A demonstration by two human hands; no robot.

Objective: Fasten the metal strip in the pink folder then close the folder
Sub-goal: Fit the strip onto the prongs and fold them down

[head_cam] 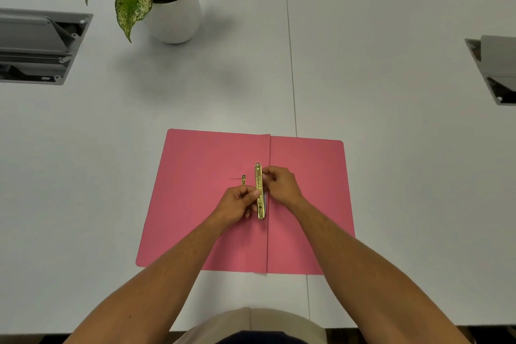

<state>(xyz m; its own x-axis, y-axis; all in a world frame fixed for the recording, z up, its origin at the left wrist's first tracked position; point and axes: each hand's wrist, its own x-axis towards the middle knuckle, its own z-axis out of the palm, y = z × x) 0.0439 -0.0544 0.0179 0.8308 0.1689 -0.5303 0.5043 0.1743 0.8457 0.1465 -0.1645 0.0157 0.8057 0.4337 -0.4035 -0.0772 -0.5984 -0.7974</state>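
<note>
The pink folder [195, 204] lies open and flat on the white table, its spine running away from me. A gold metal strip [259, 208] with small holes stands lengthwise just left of the spine. My left hand [237, 201] pinches the strip's middle from the left. My right hand [282, 183] grips its upper part from the right. A thin fastener prong [242, 178] sticks up from the left leaf, close to my left fingers. The prongs under my hands are hidden.
A potted plant [167, 0] in a white pot stands at the back left. Open cable hatches sit in the table at far left [39, 47] and far right [494, 70]. A table seam [291, 64] runs back from the folder.
</note>
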